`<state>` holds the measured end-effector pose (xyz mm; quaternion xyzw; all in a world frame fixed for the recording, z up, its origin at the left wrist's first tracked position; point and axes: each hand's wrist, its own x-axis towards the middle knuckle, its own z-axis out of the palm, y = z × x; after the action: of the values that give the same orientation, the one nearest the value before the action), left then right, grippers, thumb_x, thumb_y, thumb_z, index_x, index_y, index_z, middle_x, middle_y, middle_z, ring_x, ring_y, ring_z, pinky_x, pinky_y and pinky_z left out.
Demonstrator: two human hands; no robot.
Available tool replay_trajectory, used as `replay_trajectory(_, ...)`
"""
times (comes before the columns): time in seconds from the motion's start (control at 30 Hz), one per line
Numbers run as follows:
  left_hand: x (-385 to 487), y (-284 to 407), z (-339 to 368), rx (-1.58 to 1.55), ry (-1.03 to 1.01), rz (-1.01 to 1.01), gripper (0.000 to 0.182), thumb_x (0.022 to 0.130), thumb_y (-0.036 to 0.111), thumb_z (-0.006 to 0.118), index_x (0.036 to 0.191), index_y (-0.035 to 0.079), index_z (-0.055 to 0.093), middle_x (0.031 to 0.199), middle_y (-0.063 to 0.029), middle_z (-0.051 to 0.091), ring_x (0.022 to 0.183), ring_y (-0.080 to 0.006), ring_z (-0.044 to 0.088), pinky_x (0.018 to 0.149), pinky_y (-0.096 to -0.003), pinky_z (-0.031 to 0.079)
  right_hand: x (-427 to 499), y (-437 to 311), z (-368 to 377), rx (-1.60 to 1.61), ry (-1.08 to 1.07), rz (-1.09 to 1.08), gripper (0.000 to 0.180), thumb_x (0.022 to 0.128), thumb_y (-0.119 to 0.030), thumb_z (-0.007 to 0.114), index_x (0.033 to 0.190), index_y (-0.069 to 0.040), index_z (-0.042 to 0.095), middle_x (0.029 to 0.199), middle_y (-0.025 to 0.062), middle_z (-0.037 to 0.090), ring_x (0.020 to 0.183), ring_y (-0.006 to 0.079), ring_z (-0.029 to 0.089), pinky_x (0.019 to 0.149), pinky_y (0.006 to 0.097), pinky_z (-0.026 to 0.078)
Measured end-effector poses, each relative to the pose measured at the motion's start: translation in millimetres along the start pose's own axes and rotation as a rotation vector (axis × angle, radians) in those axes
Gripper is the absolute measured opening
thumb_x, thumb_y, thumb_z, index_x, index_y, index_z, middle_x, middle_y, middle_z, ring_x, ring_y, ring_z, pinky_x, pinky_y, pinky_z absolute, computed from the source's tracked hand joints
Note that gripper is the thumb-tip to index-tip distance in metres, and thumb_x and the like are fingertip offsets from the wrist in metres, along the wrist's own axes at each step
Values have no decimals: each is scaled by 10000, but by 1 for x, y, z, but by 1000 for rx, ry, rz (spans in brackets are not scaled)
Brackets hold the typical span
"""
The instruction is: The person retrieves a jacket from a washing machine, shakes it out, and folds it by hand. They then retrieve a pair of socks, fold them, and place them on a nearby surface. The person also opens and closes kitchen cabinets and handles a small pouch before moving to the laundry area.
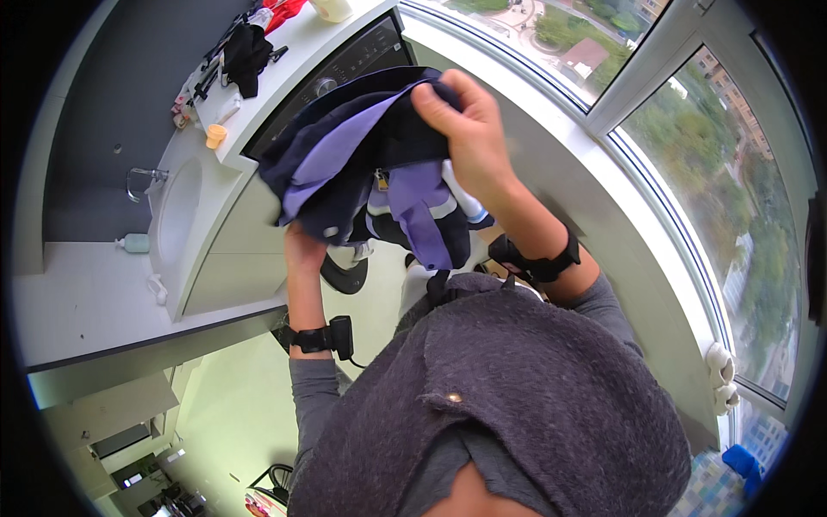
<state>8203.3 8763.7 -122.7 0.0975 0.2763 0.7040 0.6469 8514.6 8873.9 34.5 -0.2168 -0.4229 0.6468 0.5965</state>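
Both my hands hold up a navy and purple jacket (345,145) in front of my body. My right hand (475,132) pinches its upper right edge between thumb and fingers. At the lower left, my left hand (305,251) grips the cloth, and the jacket hides most of those fingers. A small metal zipper pull (382,181) shows near the garment's middle. Below it hangs a purple and dark part with a white stripe, partly folded. Black straps circle both forearms.
Behind the jacket stands a dark-fronted appliance (336,77) with a knob, under a white counter (284,71) bearing clothes (247,61) and an orange cup (216,136). A sink basin (181,210) is at left, with a soap bottle (134,243). Windows (704,161) curve along the right, with white shoes (720,371) on the sill.
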Motion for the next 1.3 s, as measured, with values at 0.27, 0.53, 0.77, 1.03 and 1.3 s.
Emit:
replay_trajectory(0.27, 2, 55, 34, 897, 266, 640, 136, 807, 37, 615, 942, 38, 630, 1194, -79, 526, 1122, -232, 498, 976, -369, 382, 16, 51, 48, -153, -63, 89, 307, 893, -182, 663, 715, -104, 425, 681, -86, 386, 625, 3, 355, 527, 198, 290)
replay_trajectory(0.53, 84, 40, 106, 1807, -162, 616, 685, 751, 140, 733, 1351, 72, 408, 1338, -147, 436, 1253, -324, 386, 995, -457, 325, 53, 58, 90, -465, -386, -104, 306, 868, -181, 674, 723, -74, 427, 676, -75, 357, 631, 24, 337, 524, 219, 264)
replay_trajectory(0.77, 123, 91, 103, 1975, -188, 599, 332, 711, -37, 659, 1034, 43, 675, 1251, -177, 530, 1068, -384, 567, 934, -392, 454, 102, 75, 105, -464, 147, -1, 283, 856, -161, 690, 697, -91, 467, 668, -77, 413, 614, 16, 355, 542, 183, 276)
replay_trajectory(1.03, 121, 195, 117, 2004, -221, 1050, 213, 737, -77, 546, 920, -44, 651, 1169, -182, 602, 949, -373, 610, 813, -404, 495, 113, 64, 148, -625, 73, -851, 308, 815, -24, 699, 729, -55, 405, 684, -9, 410, 598, 99, 348, 544, 242, 302)
replay_trajectory(1.3, 110, 239, 65, 1453, 242, 715, 341, 738, -33, 461, 1037, -89, 615, 938, -127, 670, 873, -174, 605, 816, -297, 458, 157, 107, 193, -824, -578, -62, 367, 782, -96, 733, 737, -24, 377, 678, 34, 331, 635, 139, 318, 563, 287, 315)
